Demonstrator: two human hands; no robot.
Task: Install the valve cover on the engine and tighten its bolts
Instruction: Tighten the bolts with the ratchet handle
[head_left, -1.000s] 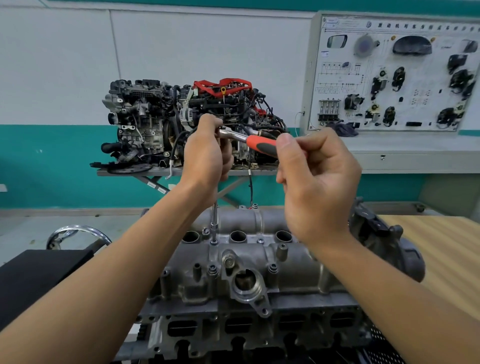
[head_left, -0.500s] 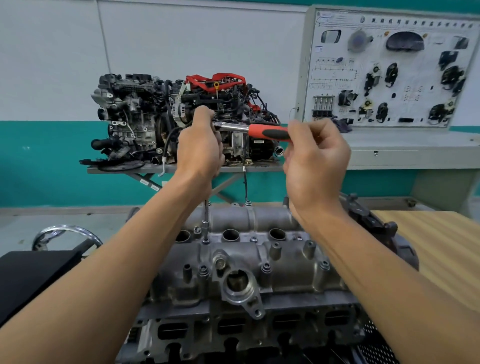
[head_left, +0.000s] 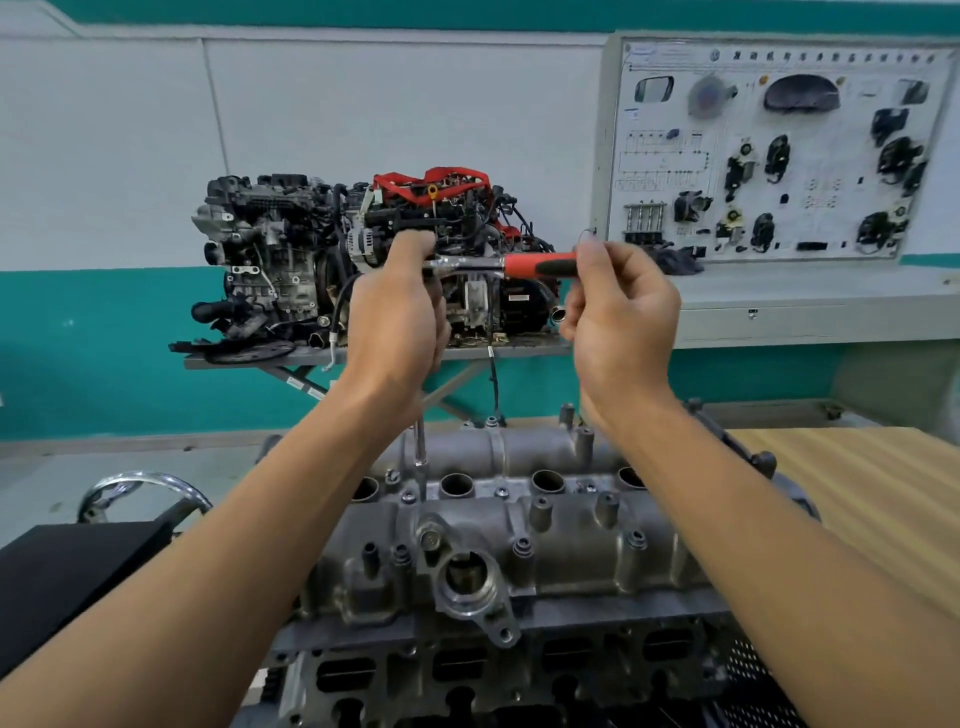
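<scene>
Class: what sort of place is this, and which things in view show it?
Probably an automotive training workshop: a white display board of mounted car parts, a complete dark engine with red hoses behind, and a bare grey metal engine in front.

The left hand (head_left: 397, 317) and right hand (head_left: 621, 322) are bare (knuckles and tendons plainly showing). Back from the fingers, the wrists and both forearms (head_left: 234, 545) are bare too.

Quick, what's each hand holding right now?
Left hand: gripping the ratchet at its head end.
Right hand: holding the ratchet's red handle.
</scene>
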